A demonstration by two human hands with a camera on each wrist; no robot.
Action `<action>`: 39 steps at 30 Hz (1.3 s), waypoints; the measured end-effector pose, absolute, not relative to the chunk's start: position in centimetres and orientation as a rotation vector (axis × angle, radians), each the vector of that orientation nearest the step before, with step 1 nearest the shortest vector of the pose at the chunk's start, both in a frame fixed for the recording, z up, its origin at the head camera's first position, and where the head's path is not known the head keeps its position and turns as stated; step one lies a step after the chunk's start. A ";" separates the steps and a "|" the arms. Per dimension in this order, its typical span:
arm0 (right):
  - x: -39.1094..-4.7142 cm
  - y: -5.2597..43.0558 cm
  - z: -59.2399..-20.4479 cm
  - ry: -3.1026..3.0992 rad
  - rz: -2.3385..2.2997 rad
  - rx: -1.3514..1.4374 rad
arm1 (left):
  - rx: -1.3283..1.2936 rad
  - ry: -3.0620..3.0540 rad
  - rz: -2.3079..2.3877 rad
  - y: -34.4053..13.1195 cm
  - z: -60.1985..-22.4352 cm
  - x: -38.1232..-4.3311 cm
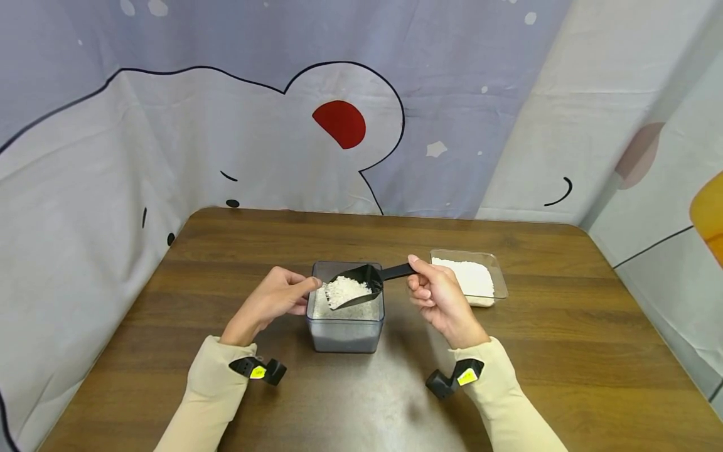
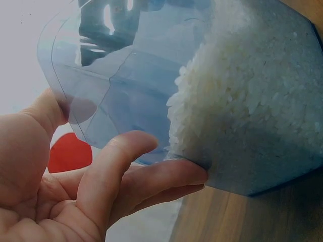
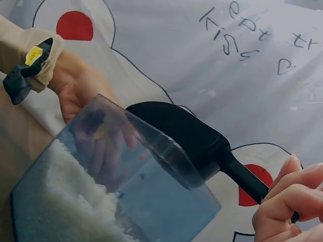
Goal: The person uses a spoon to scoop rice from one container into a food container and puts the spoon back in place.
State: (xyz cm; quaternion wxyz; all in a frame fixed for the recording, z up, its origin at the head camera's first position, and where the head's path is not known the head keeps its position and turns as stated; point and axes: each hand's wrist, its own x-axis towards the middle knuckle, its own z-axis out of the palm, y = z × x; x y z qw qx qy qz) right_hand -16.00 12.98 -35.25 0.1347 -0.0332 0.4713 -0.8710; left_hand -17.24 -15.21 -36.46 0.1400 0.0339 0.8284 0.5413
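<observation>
A clear bluish bin (image 1: 346,336), partly filled with white rice (image 2: 257,85), stands on the table. My left hand (image 1: 278,294) pinches its left wall, the thumb at the rim and the fingers (image 2: 166,179) along the outside. My right hand (image 1: 443,301) grips the handle of a black scoop (image 1: 390,272). Heaped with rice, the scoop is above the bin's opening, its tip near my left thumb. In the right wrist view the dark scoop (image 3: 186,136) shows partly behind the bin's clear wall.
Behind my right hand sits a shallow clear tray (image 1: 499,276) holding white rice or a similar white grain. A brown wooden table (image 1: 237,251) carries everything. Patterned cloth (image 1: 452,113) hangs behind it and along its sides.
</observation>
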 end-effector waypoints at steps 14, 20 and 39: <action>-17.0 16.4 -34.2 1.252 -2.644 -0.113 | 0.097 2.395 1.566 -15.1 -36.5 -17.4; -17.6 18.8 -33.9 1.193 -2.740 -0.100 | 0.100 2.402 1.563 -15.0 -36.5 -17.6; -17.5 27.3 -34.0 1.062 -3.003 0.015 | 0.080 2.390 1.547 -15.3 -36.2 -17.1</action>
